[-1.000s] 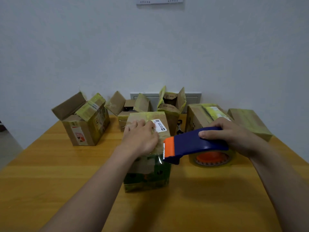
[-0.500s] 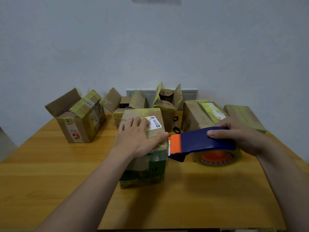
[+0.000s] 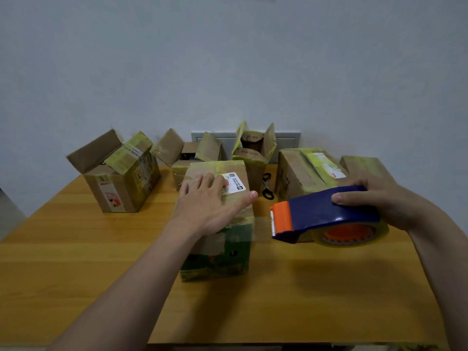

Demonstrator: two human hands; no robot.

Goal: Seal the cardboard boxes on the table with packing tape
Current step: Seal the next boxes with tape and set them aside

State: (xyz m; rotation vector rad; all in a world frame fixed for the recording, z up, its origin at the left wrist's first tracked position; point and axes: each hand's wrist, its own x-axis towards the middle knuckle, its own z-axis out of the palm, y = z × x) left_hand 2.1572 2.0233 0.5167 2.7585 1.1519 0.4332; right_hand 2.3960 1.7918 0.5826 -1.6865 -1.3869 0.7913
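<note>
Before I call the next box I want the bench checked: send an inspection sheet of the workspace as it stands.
Surface: wooden table, bearing every box.
Job's things: front box closed; clear tape strip runs from its right side to the tape dispenser; open at the back: left box, middle box, tall box; closed: right box, far-right box.
Clutter: scissors lying between the back boxes.
Hands: left hand flat on the front box; right hand grips the tape dispenser.
Cables: nothing seen.
Surroundings: plain wall, grey panel low on it.

blue-orange tape dispenser (image 3: 321,215), brown boxes (image 3: 217,214), black scissors (image 3: 267,186)
</note>
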